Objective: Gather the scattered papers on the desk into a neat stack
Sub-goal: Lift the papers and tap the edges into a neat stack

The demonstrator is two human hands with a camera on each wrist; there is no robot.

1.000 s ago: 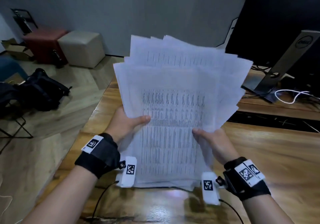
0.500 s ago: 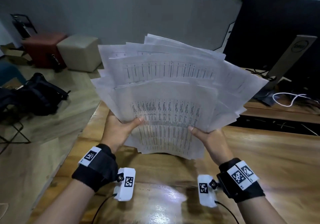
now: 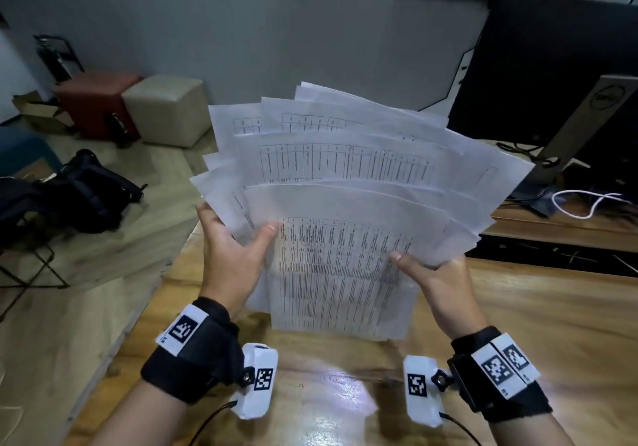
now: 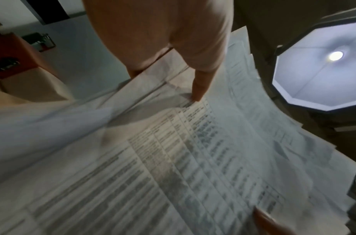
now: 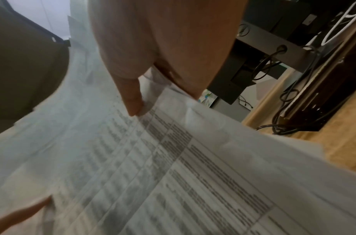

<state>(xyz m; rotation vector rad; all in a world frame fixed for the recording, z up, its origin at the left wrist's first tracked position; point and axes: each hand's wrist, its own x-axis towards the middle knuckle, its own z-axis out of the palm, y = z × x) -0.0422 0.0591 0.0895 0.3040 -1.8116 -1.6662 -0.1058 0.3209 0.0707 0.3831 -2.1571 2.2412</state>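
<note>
A fanned bundle of white printed papers [image 3: 345,211] with tables of small text stands nearly upright over the wooden desk [image 3: 535,325], its lower edge close to the desktop. My left hand [image 3: 229,256] grips the bundle's left side, thumb on the front sheet and fingers behind. My right hand [image 3: 438,276] grips the right side the same way. The sheets splay out unevenly at the top and right. In the left wrist view my thumb presses on the papers [image 4: 193,159]. The right wrist view shows the right thumb on the papers [image 5: 153,167].
A black monitor [image 3: 552,76] on a silver stand [image 3: 583,124] sits at the desk's back right, with a white cable [image 3: 587,204] and black wires. Left of the desk, on the floor, are a black bag [image 3: 86,193], a red stool [image 3: 96,104] and a beige stool [image 3: 165,114].
The bundle has been lifted off the desk and tilted more upright. Both hands moved up its sides, and the sheets fanned wider to the right.
</note>
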